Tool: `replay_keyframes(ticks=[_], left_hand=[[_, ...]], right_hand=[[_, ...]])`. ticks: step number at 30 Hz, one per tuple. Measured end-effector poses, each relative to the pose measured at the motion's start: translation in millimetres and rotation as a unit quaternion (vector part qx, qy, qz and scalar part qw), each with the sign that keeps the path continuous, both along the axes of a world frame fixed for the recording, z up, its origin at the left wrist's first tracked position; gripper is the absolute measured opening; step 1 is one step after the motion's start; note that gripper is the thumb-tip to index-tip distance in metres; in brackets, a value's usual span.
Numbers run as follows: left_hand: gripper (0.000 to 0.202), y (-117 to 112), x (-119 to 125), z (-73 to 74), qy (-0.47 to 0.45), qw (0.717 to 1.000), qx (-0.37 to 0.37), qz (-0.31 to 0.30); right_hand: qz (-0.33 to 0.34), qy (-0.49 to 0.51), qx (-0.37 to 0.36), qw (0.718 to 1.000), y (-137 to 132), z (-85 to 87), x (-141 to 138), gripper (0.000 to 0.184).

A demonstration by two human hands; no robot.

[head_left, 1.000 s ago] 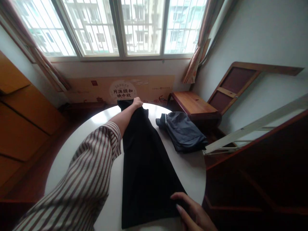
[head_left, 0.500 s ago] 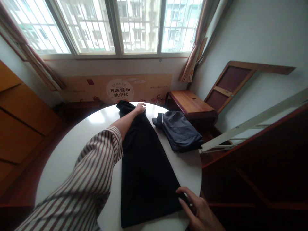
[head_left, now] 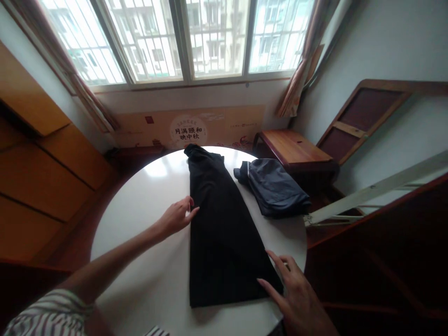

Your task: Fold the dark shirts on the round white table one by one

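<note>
The left hand (head_left: 176,217) and right hand (head_left: 296,294) are held with fingers wide, gripping nothing — the black garment (head_left: 220,224) could be brushed askew.

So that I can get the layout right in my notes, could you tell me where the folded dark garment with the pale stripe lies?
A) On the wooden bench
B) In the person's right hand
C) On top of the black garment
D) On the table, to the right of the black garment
D. The folded dark garment lies on the round white table, to the right of the black garment, not on the wooden bench.
</note>
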State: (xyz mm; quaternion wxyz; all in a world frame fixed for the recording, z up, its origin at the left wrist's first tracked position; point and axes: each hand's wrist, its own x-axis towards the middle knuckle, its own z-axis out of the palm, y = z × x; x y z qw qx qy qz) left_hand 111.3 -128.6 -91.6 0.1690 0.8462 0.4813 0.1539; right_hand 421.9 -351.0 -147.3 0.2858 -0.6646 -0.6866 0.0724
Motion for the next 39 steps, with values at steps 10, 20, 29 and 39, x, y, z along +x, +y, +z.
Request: replay_keyframes(ticks=[10, 20, 29, 39], left_hand=[[0.043, -129, -11, -17.3, -0.082, 0.978, -0.19, -0.016], [0.016, -182, -17, -27.5, -0.147, 0.965, -0.216, -0.011], [0.021, -19, -35, -20.8, -0.108, 0.993, -0.016, 0.046], [0.043, 162, 39, -6.9, 0.065, 0.993, 0.1, -0.024]], right_hand=[[0.076, -0.031, -0.024, 0.996, 14, -0.2, 2, 0.04], [0.109, -0.086, 0.008, 0.99, 7, 4.1, 11, 0.035], [0.377, -0.156, 0.009, 0.913, 26, 51.6, -103, 0.069], [0.468, -0.276, 0.108, 0.832, 34, 31.4, -142, 0.012]])
